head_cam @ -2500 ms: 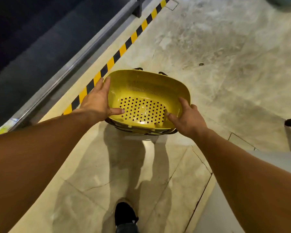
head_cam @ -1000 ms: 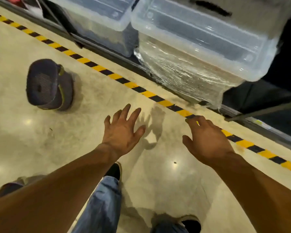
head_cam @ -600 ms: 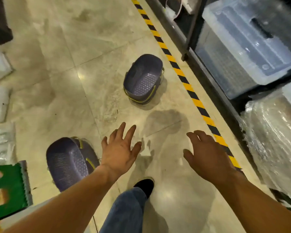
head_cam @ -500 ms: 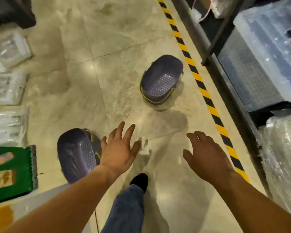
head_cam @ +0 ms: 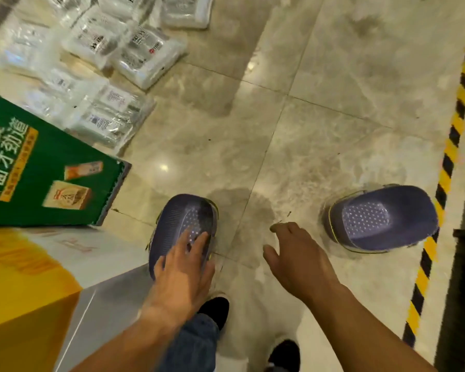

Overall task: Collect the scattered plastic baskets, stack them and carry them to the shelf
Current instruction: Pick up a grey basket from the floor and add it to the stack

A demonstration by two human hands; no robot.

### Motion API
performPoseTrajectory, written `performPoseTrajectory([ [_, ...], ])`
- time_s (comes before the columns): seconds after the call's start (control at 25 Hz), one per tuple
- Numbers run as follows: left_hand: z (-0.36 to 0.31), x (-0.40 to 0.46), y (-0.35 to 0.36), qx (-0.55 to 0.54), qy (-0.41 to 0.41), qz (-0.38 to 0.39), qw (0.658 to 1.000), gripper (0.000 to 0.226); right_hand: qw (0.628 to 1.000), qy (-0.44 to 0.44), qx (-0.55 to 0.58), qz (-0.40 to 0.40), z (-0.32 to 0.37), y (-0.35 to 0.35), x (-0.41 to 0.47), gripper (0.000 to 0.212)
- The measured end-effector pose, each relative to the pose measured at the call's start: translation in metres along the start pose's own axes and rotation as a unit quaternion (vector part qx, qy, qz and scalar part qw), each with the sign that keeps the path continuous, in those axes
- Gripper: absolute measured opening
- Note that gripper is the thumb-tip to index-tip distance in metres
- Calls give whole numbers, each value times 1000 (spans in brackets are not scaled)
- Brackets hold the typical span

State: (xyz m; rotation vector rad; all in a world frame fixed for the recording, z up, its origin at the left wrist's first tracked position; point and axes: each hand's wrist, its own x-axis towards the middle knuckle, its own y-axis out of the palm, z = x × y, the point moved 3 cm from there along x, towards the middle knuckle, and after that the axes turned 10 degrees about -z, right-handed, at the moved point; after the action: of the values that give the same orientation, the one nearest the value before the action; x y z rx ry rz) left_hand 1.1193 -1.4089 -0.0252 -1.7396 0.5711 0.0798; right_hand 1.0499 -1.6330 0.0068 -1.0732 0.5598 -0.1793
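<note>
The left hand (head_cam: 181, 272), fingers spread, reaches over the near purple basket (head_cam: 183, 226) beside the green box (head_cam: 38, 170). The right hand (head_cam: 298, 259) hangs loosely curled and empty, right of that box, left of the far purple basket (head_cam: 381, 218).

Matt perforated plastic baskets (head_cam: 381, 218), glossy stone-look floor (head_cam: 320, 124), shiny plastic-wrapped pkgs (head_cam: 110, 114).

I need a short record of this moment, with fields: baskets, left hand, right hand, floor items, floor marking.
baskets: two purple ones on the floor, left basket on its side, right basket with its hole-dotted bottom showing
left hand: left hand, fingers straight, over the left basket; contact cannot be told
right hand: right hand, fingers loosely curled, holds nothing, between the baskets
floor items: plastic packets at upper left; green box beside the left basket
floor marking: striped tape along the right edge
</note>
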Motion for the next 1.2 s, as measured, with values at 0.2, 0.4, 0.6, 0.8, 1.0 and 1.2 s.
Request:
performPoseTrajectory([
  [0.2, -15, 26, 9, -92, -153, -32, 983, 57, 989, -120, -29, 82, 19, 3, 79, 41],
  [0.4, -5, 40, 38, -164, -321, -92, 928, 56, 949, -245, -98, 174, 34, 37, 133, 42],
  [0.6, 60, 27, 101, -164, -475, -93, 859, 59, 931, -289, -104, 196, 65, 115, 186, 49],
  [0.8, 130, 19, 188, -140, -567, -64, 809, 77, 900, -358, -123, 217, 90, 214, 219, 50],
  [1.0, 157, 12, 242, -205, -517, -120, 822, 84, 889, -383, -173, 184, 86, 271, 237, 53],
  [1.2, 156, 14, 246, -245, -492, -153, 821, 95, 889, -386, -187, 163, 87, 281, 257, 74],
])
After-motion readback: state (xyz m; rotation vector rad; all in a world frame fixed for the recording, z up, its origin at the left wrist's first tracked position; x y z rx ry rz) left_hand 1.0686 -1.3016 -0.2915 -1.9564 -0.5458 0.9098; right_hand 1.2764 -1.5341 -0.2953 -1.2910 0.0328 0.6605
